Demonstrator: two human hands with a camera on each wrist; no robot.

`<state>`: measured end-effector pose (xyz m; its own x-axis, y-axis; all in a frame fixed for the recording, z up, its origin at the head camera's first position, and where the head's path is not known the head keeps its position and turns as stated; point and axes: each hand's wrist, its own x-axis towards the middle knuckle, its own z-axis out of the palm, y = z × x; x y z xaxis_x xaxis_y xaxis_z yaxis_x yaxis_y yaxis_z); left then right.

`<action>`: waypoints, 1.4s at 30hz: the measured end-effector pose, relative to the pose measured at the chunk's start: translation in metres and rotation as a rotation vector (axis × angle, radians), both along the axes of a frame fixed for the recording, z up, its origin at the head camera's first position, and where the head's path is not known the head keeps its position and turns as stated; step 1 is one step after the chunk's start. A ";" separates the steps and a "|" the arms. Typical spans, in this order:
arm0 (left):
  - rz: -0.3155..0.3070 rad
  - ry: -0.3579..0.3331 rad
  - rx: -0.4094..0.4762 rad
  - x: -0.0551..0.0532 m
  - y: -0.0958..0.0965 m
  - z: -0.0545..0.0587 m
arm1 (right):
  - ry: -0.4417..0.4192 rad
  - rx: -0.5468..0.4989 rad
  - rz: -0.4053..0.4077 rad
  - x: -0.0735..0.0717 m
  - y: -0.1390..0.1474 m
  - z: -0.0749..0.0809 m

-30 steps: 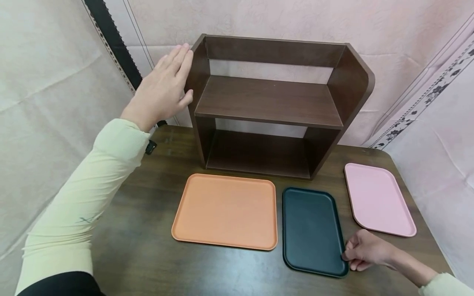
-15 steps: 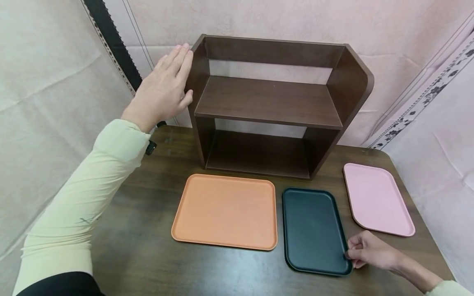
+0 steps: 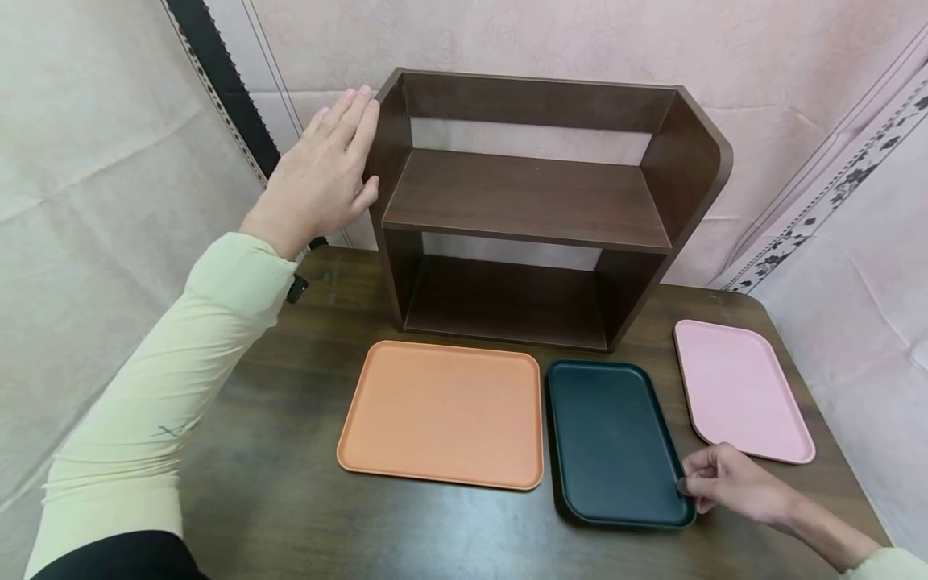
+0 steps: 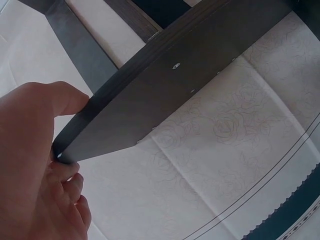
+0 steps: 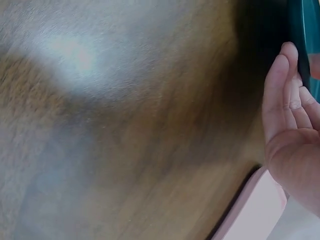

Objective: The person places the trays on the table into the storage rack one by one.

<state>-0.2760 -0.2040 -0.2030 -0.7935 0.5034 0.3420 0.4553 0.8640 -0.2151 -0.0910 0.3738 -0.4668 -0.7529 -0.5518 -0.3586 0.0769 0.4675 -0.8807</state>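
Observation:
My left hand (image 3: 315, 173) holds the upper left side of a dark brown two-tier desktop shelf (image 3: 525, 197). In the left wrist view, the thumb and fingers (image 4: 72, 187) lie on either side of the side panel's (image 4: 165, 75) corner. My right hand (image 3: 735, 487) pinches the lower right edge of a dark green tray (image 3: 616, 443), thumb on top and fingers beneath the rim. A dark shadow shows along the tray's left side and front. In the right wrist view only a strip of the green tray (image 5: 310, 30) shows, past the fingers.
An orange tray (image 3: 442, 415) lies flat on the brown wooden table (image 3: 275, 483), left of the green one and in front of the shelf. A pink tray (image 3: 743, 391) lies near the table's right edge. Pale cloth (image 3: 783, 97) hangs behind and at both sides.
The green tray has slid slightly right, then its far end has risen in view and its left side has gained a shadow. My right hand moved with it. The left hand stayed put.

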 end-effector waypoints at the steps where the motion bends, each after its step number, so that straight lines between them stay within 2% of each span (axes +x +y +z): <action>1: 0.005 -0.003 -0.005 0.000 0.000 0.000 | 0.008 0.002 -0.001 0.000 -0.001 0.002; 17: 0.026 -0.024 -0.015 0.001 0.001 0.001 | 0.074 -0.016 0.036 -0.009 -0.028 0.039; 27: 0.028 -0.030 0.004 0.002 0.003 0.002 | 0.108 0.022 0.025 -0.012 -0.055 0.058; 42: 0.027 -0.035 0.014 0.003 0.003 0.001 | 0.060 -0.005 -0.031 -0.019 -0.100 0.080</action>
<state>-0.2734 -0.2006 -0.2017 -0.8185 0.4767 0.3207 0.4387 0.8790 -0.1870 -0.1101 0.2742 -0.3872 -0.7898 -0.5295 -0.3095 0.0379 0.4615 -0.8863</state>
